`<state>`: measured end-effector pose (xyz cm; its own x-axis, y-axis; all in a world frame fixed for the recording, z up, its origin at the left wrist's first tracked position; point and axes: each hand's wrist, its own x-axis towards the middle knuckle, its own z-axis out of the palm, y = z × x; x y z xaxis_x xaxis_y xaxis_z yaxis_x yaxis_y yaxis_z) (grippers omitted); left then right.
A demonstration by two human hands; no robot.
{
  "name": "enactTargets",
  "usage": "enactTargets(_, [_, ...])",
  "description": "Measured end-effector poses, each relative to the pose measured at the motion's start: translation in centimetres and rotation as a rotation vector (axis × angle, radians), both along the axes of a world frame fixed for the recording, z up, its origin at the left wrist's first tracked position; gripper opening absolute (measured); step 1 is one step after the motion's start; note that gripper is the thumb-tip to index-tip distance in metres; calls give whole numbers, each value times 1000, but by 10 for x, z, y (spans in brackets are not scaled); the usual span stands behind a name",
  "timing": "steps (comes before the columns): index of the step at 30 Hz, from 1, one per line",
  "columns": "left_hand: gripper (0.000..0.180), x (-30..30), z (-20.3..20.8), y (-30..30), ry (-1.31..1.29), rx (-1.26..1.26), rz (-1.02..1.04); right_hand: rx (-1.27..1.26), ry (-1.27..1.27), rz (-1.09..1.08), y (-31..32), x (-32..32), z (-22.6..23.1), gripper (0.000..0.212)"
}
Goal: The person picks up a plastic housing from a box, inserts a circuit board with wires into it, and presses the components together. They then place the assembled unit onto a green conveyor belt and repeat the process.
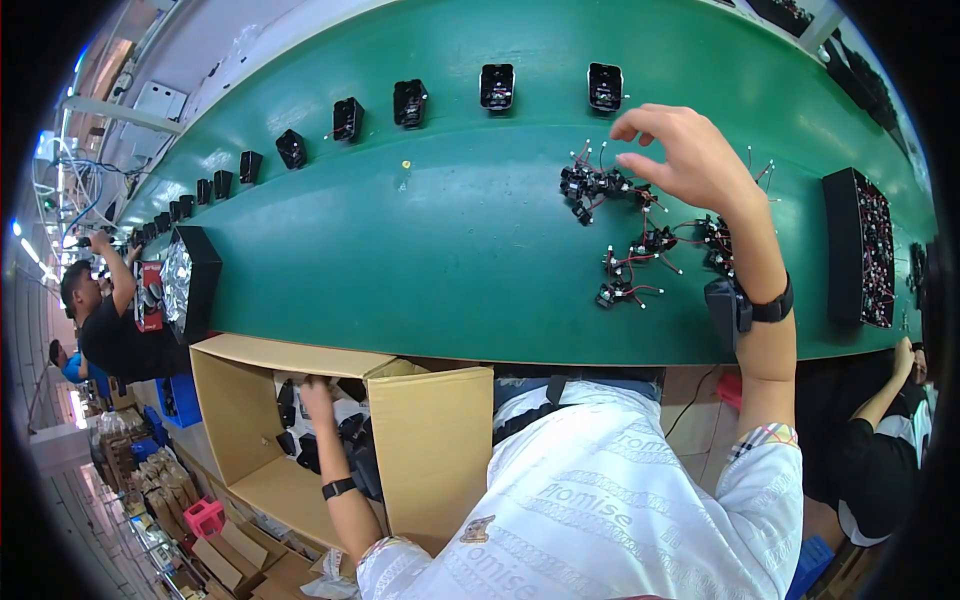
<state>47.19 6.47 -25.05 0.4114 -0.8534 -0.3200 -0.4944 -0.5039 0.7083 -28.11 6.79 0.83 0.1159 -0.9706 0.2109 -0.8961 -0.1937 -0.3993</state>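
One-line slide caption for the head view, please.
Right hand, open, over a green work surface near small wired black parts; left hand inside an open cardboard box.

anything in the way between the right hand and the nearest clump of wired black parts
Nothing visible: the right hand is over the green table, beside the clump of wired black parts, with no object in between.

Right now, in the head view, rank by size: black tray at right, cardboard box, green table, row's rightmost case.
Largest to smallest:
green table
cardboard box
black tray at right
row's rightmost case
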Motion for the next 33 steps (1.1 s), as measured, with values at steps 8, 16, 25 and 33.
enactTargets(8, [37, -17, 149, -5, 279, -484, 256, 125, -66, 150, 75, -2, 11, 18])
enactTargets(16, [40, -52, 219, -48, 696, -762, -132, 118, -10, -160, 119, -2, -13, 20])
enactTargets(25, [49, -353, 268, -75, 776, -244, -748, 173, -13, -329, 113, 11, -54, 23])
enactTargets(33, [43, -461, 246, -51, 290, -304, -1395, 196, -557, -223, 95, 23, -29, 14])
